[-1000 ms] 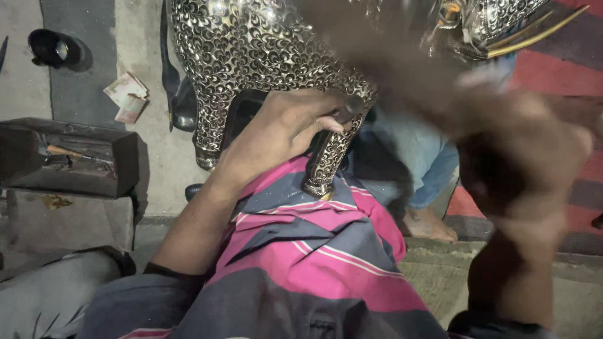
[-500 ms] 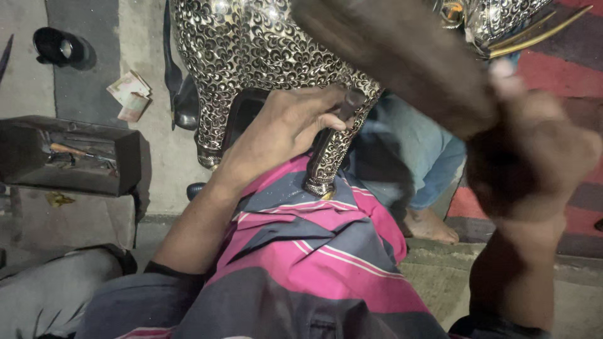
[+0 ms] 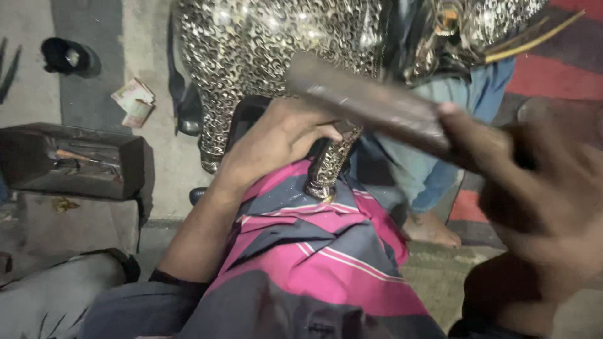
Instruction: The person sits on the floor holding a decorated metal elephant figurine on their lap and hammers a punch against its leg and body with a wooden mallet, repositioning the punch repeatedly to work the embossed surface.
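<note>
Across the upper middle of the frame an embossed silver metal animal figure (image 3: 264, 56) is standing, its patterned body running off the top edge. The left hand (image 3: 276, 141) is curling closed around one of its legs (image 3: 330, 160) at centre frame, the foot of that leg resting on the pink and grey striped cloth (image 3: 314, 251) that is covering the person's lap. The right hand (image 3: 546, 194) is filling the right side, blurred and close to the lens, gripping a dark wooden mallet (image 3: 370, 103) whose head is slanting up and left, just above the left hand's knuckles, leaving little room between them. Behind the leg, another person's bare foot (image 3: 430, 229) and blue trouser leg are crowding the gap toward the right. At left, well apart from the hands, an open dark toolbox (image 3: 72, 160) is sitting on the concrete floor (image 3: 163, 169), with open floor between it and the figure.
</note>
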